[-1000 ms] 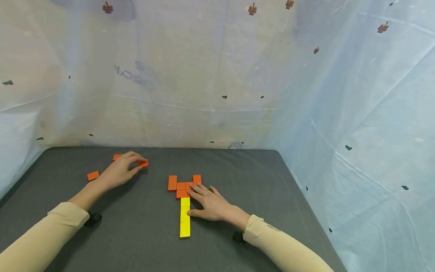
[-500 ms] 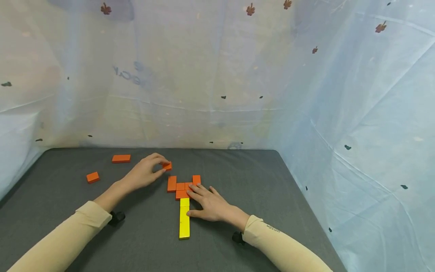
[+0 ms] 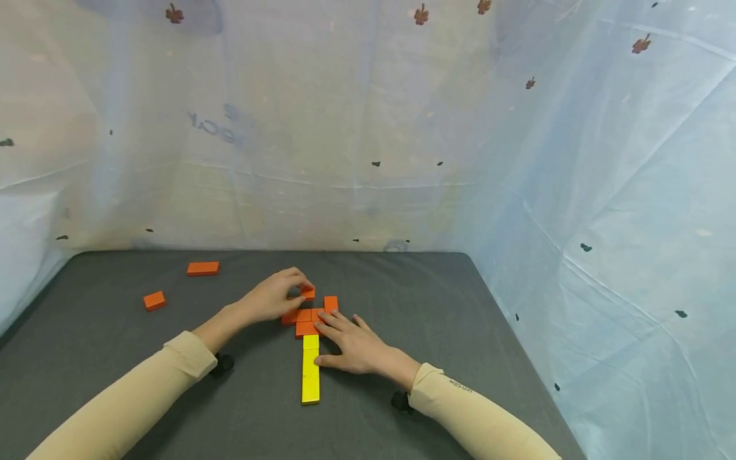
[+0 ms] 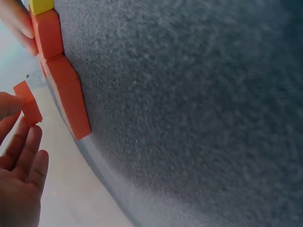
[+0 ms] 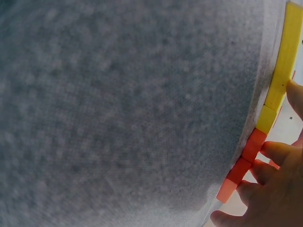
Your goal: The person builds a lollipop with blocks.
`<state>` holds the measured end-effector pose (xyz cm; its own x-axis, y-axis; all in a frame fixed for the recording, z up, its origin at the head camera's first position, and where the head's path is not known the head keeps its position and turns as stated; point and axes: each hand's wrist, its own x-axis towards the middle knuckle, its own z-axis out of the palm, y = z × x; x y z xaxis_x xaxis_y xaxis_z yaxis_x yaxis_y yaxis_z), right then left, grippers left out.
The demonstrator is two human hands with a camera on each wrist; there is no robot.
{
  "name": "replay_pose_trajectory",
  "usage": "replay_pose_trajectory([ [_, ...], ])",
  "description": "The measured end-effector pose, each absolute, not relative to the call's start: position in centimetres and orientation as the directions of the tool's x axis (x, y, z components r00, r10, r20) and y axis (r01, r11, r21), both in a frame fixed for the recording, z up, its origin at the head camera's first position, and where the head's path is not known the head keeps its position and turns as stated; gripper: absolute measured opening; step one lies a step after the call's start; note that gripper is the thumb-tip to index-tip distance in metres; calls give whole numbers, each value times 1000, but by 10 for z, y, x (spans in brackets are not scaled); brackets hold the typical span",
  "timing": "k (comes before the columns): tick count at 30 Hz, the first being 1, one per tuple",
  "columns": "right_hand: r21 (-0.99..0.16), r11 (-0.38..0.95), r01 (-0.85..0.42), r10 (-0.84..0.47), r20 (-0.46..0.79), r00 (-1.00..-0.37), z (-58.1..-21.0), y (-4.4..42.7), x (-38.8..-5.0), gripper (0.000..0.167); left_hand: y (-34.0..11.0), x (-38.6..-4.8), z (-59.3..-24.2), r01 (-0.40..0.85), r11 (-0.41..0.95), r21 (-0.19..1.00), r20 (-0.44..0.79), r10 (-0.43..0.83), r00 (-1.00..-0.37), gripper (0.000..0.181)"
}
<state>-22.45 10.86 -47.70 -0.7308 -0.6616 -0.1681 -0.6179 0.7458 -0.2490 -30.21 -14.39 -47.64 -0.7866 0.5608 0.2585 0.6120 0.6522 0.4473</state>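
In the head view the left hand [image 3: 275,296] pinches a small orange block [image 3: 308,293] above the back of a group of orange blocks [image 3: 306,328]. The left wrist view shows that block [image 4: 29,105] held between thumb and fingers, off the table. The right hand [image 3: 359,348] lies with spread fingers at the group's right side, its thumb touching the long yellow block [image 3: 310,381]. A short yellow block [image 3: 311,342] joins the long one to the orange group. In the right wrist view the right fingertips touch the orange blocks [image 5: 254,145]. The left hand partly hides the group's left block.
Two loose orange blocks lie at the back left of the dark table [image 3: 241,409]: a longer one [image 3: 203,268] and a shorter one [image 3: 154,301]. A pale, translucent sheet [image 3: 299,128] hangs behind the table and along its right side.
The left hand has carried the small orange block rightward from the back left to above the group, uncovering the longer loose block. The right hand has stayed in place.
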Motion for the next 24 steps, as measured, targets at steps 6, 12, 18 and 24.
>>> replay_pose_trajectory([
  [6, -241, 748, -618, -660, -166, -733, -476, 108, -224, 79, -141, -307, -480, 595, 676, 435, 191, 576, -795, 25],
  [12, -249, 753, -609, -653, -175, -737, -475, 107, -224, 79, -141, -309, -485, 590, 682, 432, 168, 582, -796, 26],
  [18, -252, 755, -606, -651, -175, -738, -474, 107, -223, 79, -142, -311, -488, 585, 683, 437, 149, 586, -796, 24],
  [24, -254, 753, -607, -653, -176, -737, -476, 108, -224, 78, -142, -311, -490, 573, 699, 428, 131, 580, -804, 23],
])
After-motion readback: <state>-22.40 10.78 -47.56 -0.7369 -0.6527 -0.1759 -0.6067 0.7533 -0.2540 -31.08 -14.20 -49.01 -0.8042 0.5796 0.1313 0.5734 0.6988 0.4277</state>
